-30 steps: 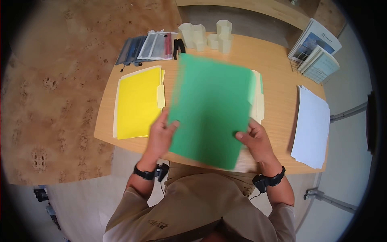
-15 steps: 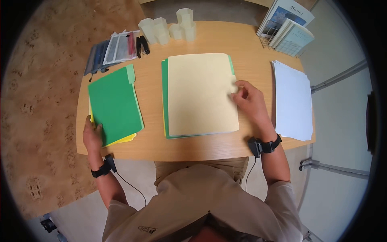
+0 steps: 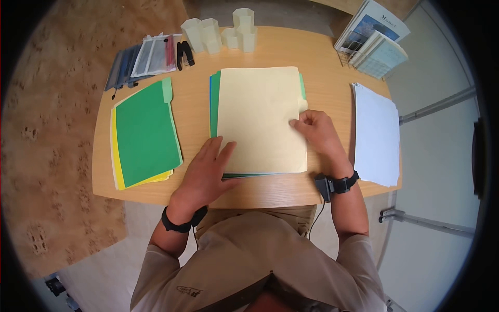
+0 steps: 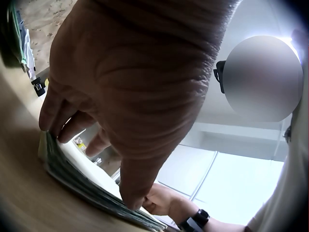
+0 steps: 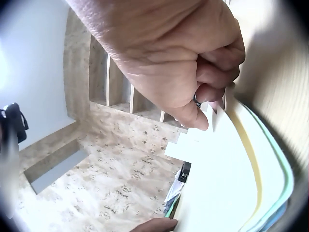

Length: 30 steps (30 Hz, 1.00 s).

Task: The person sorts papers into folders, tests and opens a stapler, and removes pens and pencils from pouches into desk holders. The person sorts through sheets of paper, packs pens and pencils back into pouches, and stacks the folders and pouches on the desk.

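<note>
A cream file folder [image 3: 262, 117] tops a stack in the middle of the table, with green and blue folder edges showing beneath. My right hand [image 3: 318, 132] pinches its right edge near the tab. In the right wrist view the thumb [image 5: 186, 113] lies on the cream face with the other fingers curled at the edge. My left hand [image 3: 205, 171] is at the stack's lower left corner, fingers spread and fairly straight, fingertips on the left edge. Left of it lies a separate pile with a green folder [image 3: 145, 132] on top and yellow and cream ones under it.
White paper sheets [image 3: 377, 135] lie at the right. At the back stand pale hexagonal holders [image 3: 210, 36], a black stapler-like tool [image 3: 184, 54] and zip pouches [image 3: 153, 57]. A wire rack with books [image 3: 377, 52] is at the back right.
The green folder, first held in both hands, went onto the left pile. My left hand then let go and moved right to the middle stack. The right hand came to the cream folder's edge.
</note>
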Motion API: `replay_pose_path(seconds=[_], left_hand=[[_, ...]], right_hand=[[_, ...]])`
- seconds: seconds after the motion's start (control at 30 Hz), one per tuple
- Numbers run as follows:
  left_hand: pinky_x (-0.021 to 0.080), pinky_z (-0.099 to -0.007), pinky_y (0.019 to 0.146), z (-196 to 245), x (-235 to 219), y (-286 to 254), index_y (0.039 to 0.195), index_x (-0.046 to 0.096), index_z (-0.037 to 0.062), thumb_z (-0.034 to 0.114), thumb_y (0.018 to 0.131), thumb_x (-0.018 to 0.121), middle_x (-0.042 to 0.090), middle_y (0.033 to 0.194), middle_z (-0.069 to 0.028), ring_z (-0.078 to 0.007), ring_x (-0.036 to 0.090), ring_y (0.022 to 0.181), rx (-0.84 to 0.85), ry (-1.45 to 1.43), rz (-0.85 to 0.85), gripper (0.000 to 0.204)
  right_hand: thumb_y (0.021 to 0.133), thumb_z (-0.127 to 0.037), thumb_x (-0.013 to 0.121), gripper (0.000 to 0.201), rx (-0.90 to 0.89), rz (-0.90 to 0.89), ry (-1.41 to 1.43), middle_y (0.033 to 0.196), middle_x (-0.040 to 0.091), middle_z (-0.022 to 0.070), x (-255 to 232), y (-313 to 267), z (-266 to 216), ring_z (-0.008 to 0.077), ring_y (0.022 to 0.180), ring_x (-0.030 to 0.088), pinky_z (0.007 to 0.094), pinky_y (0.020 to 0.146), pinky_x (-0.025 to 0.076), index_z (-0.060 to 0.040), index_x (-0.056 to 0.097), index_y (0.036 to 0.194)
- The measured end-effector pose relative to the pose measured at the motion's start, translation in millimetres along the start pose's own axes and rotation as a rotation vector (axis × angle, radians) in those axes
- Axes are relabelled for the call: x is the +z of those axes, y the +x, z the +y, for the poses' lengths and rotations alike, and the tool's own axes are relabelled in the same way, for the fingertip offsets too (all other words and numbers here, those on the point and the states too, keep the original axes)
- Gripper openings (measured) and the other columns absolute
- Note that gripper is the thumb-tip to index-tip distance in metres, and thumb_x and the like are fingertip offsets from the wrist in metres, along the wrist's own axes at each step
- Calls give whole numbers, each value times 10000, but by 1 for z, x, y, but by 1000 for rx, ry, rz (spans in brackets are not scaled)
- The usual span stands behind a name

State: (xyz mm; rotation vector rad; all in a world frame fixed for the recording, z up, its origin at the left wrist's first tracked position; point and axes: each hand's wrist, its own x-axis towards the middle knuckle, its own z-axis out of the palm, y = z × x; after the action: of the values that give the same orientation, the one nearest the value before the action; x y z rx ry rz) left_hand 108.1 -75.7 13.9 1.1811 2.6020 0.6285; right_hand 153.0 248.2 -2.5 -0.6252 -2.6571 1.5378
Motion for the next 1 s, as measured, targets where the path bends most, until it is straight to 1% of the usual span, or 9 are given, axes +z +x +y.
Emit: replay_pose_path(seconds=[0.03,0.13,0.33,0.6,0.77,0.83,0.87,0.93,1.0], left_hand=[[387,-468,1163,0,1,-1,1503,458,71,289,781,858,430,1540,-244,-422,399,1437,1,19,-11,853],[379,-472,1169,3,3,-2,1513,447,75,303,785,857,416,1547,-254,-433,385,1443,-3,58,-15,866],[415,-482,1132,8,3,1,1475,481,52,272,771,868,473,1495,-265,-445,443,1397,-5,54,27,833],[475,-475,1058,6,5,0,1367,549,-17,195,726,895,601,1349,-261,-438,559,1281,42,-22,148,759],[541,-459,940,-1,7,-2,1244,632,-49,122,880,722,684,1167,-269,-438,666,1086,107,24,244,413],[548,-464,902,-1,12,-3,1225,640,-49,83,888,682,695,1124,-264,-432,677,1033,33,-29,268,365],[556,-470,864,0,13,-2,1206,647,-49,44,897,643,705,1082,-259,-426,689,980,-38,-79,294,323],[560,-466,843,1,12,-1,1197,655,-48,37,907,627,709,1053,-255,-424,692,953,-42,-59,304,304],[563,-463,822,-1,13,-1,1187,664,-48,30,916,611,713,1025,-250,-421,696,926,-47,-42,316,287]], right_hand=[[943,-217,722,324,0,-66,138,656,537,-68,0,-1,1,44,614,433,252,567,370,-49,587,702],[966,-174,686,316,11,-147,229,659,511,-99,-6,-5,-10,24,606,388,241,557,334,-75,579,686],[970,-148,677,269,-17,-262,508,671,519,-102,-9,-22,-49,6,617,416,227,558,341,-68,616,720],[1007,-220,681,261,-48,-188,623,689,588,-63,17,-21,-34,11,609,479,212,558,393,-35,673,823],[1017,-242,674,233,-98,-148,800,751,611,-57,21,-25,-43,11,670,494,209,595,411,-29,710,931],[1024,-229,650,220,40,-75,955,803,629,-29,11,-25,-51,34,714,514,225,623,434,-16,704,1036],[1024,-229,650,220,39,-79,952,803,629,-29,9,-23,-45,34,714,514,225,623,434,-16,704,1036],[1005,-214,649,272,-99,210,494,868,680,36,3,-19,-24,83,755,587,246,658,477,16,686,1144],[963,-227,682,378,-73,266,316,957,718,104,-1,-22,-11,150,824,653,288,727,528,46,652,1222]])
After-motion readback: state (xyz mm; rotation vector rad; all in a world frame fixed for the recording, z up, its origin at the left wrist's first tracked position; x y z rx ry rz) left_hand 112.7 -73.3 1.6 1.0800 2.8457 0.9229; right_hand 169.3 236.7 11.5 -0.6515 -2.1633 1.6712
